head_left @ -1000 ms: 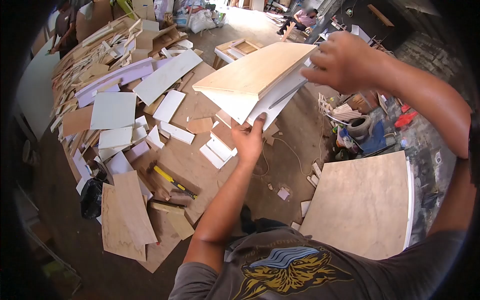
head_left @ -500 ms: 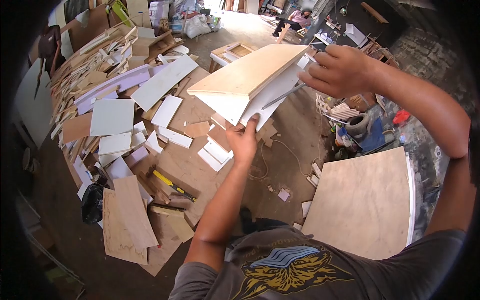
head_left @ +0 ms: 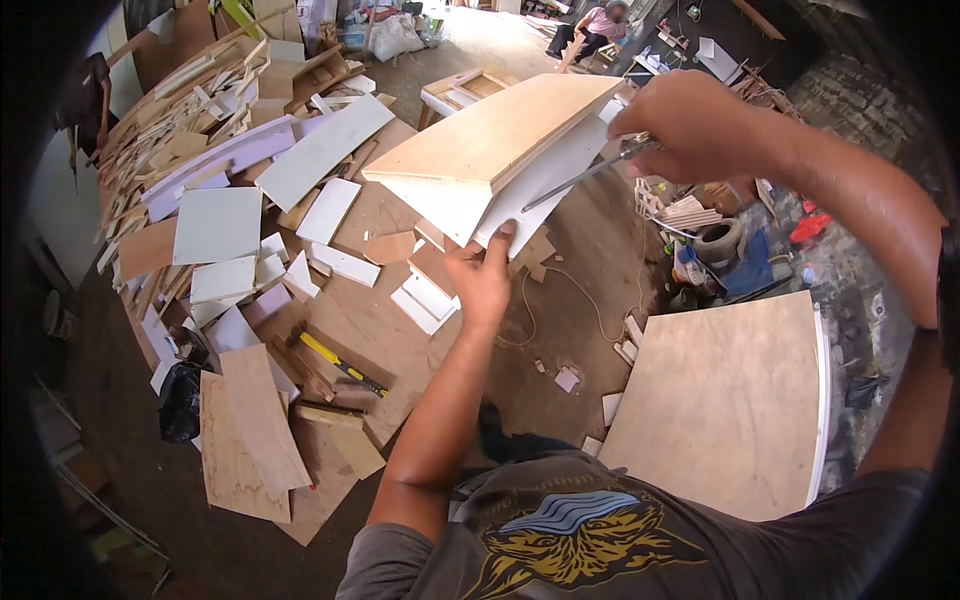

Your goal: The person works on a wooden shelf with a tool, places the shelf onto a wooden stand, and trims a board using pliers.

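Observation:
My left hand (head_left: pixel 482 275) grips the near lower corner of a wooden assembly (head_left: pixel 490 135), its thumb pressed on the white panel. The assembly has a bare plywood face on top and white panels below, set at an angle, and is held up in the air. My right hand (head_left: pixel 690 125) is closed round a thin grey metal tool (head_left: pixel 585 181), which looks like a screwdriver; its handle end is mostly hidden by the fingers. The tool's tip is at the inner white panel, near my left thumb. I cannot tell whether it touches a screw.
On the left is a heap of wood offcuts (head_left: pixel 170 130) and white boards (head_left: pixel 217 226). A yellow and black hammer (head_left: pixel 342 364) lies on a plywood sheet. A large panel (head_left: pixel 720 400) stands at lower right. Another person (head_left: pixel 590 30) sits at the back.
My right hand has shifted slightly up and right and turned, and more of the tool's shaft shows. The assembly has moved slightly up and left in view, still in my left hand.

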`<state>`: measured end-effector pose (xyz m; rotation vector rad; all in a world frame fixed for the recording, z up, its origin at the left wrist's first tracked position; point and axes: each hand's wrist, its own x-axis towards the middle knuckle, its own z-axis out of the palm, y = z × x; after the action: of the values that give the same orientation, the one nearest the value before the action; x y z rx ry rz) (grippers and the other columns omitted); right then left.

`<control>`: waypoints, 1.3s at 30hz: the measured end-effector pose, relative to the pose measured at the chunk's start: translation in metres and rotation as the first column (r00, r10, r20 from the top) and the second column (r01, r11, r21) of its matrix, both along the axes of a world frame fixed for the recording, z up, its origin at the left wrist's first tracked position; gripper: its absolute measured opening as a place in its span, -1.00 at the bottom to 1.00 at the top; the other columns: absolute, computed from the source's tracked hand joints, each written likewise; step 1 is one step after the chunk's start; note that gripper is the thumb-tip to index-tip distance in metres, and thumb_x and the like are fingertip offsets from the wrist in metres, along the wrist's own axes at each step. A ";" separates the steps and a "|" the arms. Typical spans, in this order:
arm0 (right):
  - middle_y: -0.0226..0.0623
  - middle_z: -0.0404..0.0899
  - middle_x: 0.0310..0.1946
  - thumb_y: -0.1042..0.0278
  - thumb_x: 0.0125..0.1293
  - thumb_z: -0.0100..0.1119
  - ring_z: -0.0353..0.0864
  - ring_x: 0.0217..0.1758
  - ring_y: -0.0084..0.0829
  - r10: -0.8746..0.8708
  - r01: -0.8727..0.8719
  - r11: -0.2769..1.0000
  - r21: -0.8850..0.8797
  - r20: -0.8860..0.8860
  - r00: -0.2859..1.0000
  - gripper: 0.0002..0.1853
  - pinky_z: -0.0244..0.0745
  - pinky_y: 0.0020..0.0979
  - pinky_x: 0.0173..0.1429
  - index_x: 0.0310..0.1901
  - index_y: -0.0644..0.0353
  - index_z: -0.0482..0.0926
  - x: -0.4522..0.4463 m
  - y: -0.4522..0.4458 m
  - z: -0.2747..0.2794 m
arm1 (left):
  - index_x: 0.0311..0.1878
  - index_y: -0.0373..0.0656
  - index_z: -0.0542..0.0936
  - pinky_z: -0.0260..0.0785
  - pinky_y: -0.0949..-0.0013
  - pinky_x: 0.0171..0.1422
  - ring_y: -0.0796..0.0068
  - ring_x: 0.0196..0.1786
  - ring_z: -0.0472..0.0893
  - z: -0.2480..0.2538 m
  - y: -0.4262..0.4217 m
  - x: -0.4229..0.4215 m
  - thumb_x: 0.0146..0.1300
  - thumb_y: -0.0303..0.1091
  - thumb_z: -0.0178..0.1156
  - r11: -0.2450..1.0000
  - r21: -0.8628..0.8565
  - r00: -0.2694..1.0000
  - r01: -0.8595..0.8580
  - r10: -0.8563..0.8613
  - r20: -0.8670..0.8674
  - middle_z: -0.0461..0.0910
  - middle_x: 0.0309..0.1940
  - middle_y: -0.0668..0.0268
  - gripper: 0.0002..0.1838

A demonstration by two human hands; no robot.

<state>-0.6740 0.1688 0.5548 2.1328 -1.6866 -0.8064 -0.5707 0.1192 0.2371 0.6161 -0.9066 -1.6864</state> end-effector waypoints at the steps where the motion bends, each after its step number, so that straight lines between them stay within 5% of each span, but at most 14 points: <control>1: -0.21 0.67 -0.37 0.18 0.17 0.44 0.73 -0.23 -0.27 0.148 -0.147 0.989 0.012 -0.084 0.985 -0.67 0.53 -0.24 -0.21 -0.06 0.13 0.74 -0.004 0.005 0.000 | -0.17 -0.51 0.63 0.33 0.49 -0.36 0.62 -0.38 0.52 0.002 0.000 0.000 0.26 -0.43 0.41 1.000 -0.002 1.000 0.000 0.000 0.007 0.58 -0.17 0.28 -0.73; 3: -0.33 0.61 -0.38 0.17 0.14 0.43 0.70 -0.25 -0.37 0.430 -0.425 0.902 0.072 -0.237 0.871 -0.64 0.47 -0.31 -0.27 -0.04 0.09 0.71 -0.007 0.010 -0.001 | -0.14 -0.50 0.62 0.32 0.49 -0.35 0.63 -0.37 0.51 -0.002 0.000 -0.002 0.26 -0.44 0.41 1.000 -0.018 1.000 -0.023 0.023 -0.012 0.58 -0.19 0.30 -0.73; 6: -0.45 0.52 -0.41 0.13 0.13 0.39 0.63 -0.30 -0.43 0.690 -0.769 0.637 0.055 -0.485 0.537 -0.65 0.39 -0.37 -0.32 -0.06 0.05 0.68 -0.015 0.014 -0.008 | -0.19 -0.50 0.65 0.34 0.49 -0.33 0.62 -0.33 0.52 -0.001 0.000 -0.002 0.27 -0.45 0.40 1.000 -0.019 0.999 -0.024 0.024 -0.024 0.59 -0.18 0.31 -0.76; 9: -0.45 0.59 -0.47 0.07 0.18 0.29 0.67 -0.36 -0.43 0.638 -0.713 0.701 0.030 -0.474 0.607 -0.77 0.43 -0.36 -0.35 -0.33 0.03 0.58 -0.011 0.017 -0.015 | -0.25 -0.53 0.68 0.39 0.47 -0.22 0.58 -0.23 0.56 0.000 0.001 0.001 0.28 -0.45 0.39 1.000 0.010 1.000 0.000 0.000 0.010 0.59 -0.12 0.28 -0.77; 12: -0.36 0.63 -0.47 0.07 0.17 0.34 0.72 -0.31 -0.32 0.518 -0.559 0.829 0.006 -0.383 0.764 -0.74 0.49 -0.26 -0.35 -0.33 0.09 0.62 -0.003 0.003 -0.012 | -0.29 -0.57 0.69 0.43 0.42 -0.10 0.50 -0.12 0.58 -0.010 -0.001 -0.006 0.29 -0.45 0.39 0.999 -0.020 1.000 -0.031 0.031 -0.003 0.54 0.02 0.22 -0.75; 14: -0.24 0.67 -0.41 0.12 0.16 0.40 0.74 -0.22 -0.24 0.063 -0.059 0.998 0.024 -0.292 0.954 -0.68 0.51 -0.20 -0.25 -0.16 0.12 0.65 0.022 -0.015 -0.001 | -0.28 -0.58 0.69 0.44 0.40 -0.03 0.45 -0.06 0.58 -0.008 -0.003 -0.002 0.29 -0.44 0.39 0.999 -0.045 0.999 -0.012 0.013 0.029 0.49 0.13 0.19 -0.73; 15: -0.19 0.68 -0.37 0.14 0.15 0.44 0.75 -0.18 -0.20 -0.187 0.207 0.977 0.054 -0.253 0.949 -0.63 0.52 -0.18 -0.20 -0.07 0.13 0.67 0.029 -0.021 0.000 | -0.29 -0.58 0.69 0.44 0.40 -0.04 0.46 -0.07 0.58 -0.007 -0.002 -0.001 0.29 -0.44 0.39 0.999 -0.051 0.999 -0.013 0.015 0.044 0.47 0.15 0.18 -0.73; 18: -0.11 0.70 -0.37 0.18 0.14 0.47 0.74 -0.17 -0.13 -0.437 0.449 0.890 0.073 -0.140 0.889 -0.60 0.55 -0.15 -0.13 -0.02 0.13 0.64 0.019 -0.034 -0.002 | -0.32 -0.56 0.69 0.42 0.42 -0.18 0.51 -0.17 0.58 -0.006 -0.001 -0.002 0.29 -0.44 0.39 0.997 -0.057 0.997 -0.042 0.045 0.058 0.47 0.14 0.19 -0.74; 24: -0.27 0.64 -0.34 0.24 0.12 0.42 0.69 -0.26 -0.17 0.089 -0.088 0.996 0.020 -0.044 0.995 -0.56 0.49 -0.15 -0.23 0.07 0.03 0.63 -0.018 0.009 0.000 | -0.23 -0.51 0.66 0.25 0.48 -0.50 0.66 -0.41 0.49 0.001 0.000 0.001 0.29 -0.47 0.38 1.000 0.009 1.000 0.015 -0.015 0.003 0.58 -0.16 0.27 -0.79; 27: -0.43 0.57 -0.33 0.20 0.14 0.37 0.59 -0.33 -0.30 0.634 -0.662 0.749 0.015 -0.306 0.710 -0.60 0.43 -0.23 -0.29 0.06 -0.07 0.64 -0.032 0.009 0.001 | -0.16 -0.49 0.65 0.26 0.49 -0.46 0.66 -0.40 0.50 0.003 0.001 0.001 0.29 -0.47 0.39 1.000 0.017 0.999 0.015 -0.014 -0.029 0.59 -0.20 0.29 -0.78; 30: -0.55 0.52 -0.32 0.15 0.17 0.34 0.50 -0.33 -0.42 0.697 -0.733 0.679 0.044 -0.353 0.625 -0.61 0.38 -0.30 -0.31 0.07 -0.15 0.64 -0.033 0.012 -0.003 | -0.18 -0.50 0.67 0.37 0.47 -0.32 0.58 -0.30 0.55 -0.001 0.001 -0.001 0.28 -0.44 0.40 1.000 0.000 0.999 0.010 -0.010 -0.032 0.59 -0.09 0.22 -0.76; 33: -0.49 0.55 -0.41 0.12 0.19 0.37 0.54 -0.38 -0.39 0.622 -0.659 0.751 -0.031 -0.300 0.723 -0.68 0.40 -0.29 -0.34 -0.02 -0.07 0.71 -0.021 0.012 -0.009 | -0.24 -0.54 0.69 0.42 0.36 -0.09 0.43 -0.14 0.57 -0.007 -0.001 -0.006 0.27 -0.39 0.42 0.996 -0.053 0.997 -0.069 0.068 -0.021 0.53 0.07 0.10 -0.71; 36: -0.37 0.60 -0.50 0.09 0.23 0.40 0.57 -0.45 -0.35 0.045 -0.053 0.995 -0.087 -0.099 0.994 -0.71 0.42 -0.26 -0.34 -0.12 0.08 0.76 -0.004 0.005 -0.010 | -0.31 -0.56 0.71 0.43 0.27 0.07 0.30 -0.01 0.57 -0.011 -0.004 -0.006 0.27 -0.36 0.42 0.996 -0.066 0.997 -0.066 0.068 0.025 0.49 0.14 0.03 -0.68; 39: -0.19 0.66 -0.52 0.09 0.25 0.41 0.66 -0.47 -0.24 -0.600 0.599 0.798 0.065 0.185 0.779 -0.68 0.51 -0.20 -0.27 -0.17 0.19 0.77 0.019 -0.008 -0.001 | -0.34 -0.57 0.70 0.42 0.27 0.07 0.28 0.02 0.56 -0.004 0.001 -0.002 0.26 -0.36 0.42 0.999 -0.020 0.999 -0.037 0.038 0.018 0.49 0.13 0.02 -0.68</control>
<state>-0.6546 0.1608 0.5534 1.7074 -2.5363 -0.7594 -0.5730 0.1203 0.2327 0.6326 -0.9183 -1.6390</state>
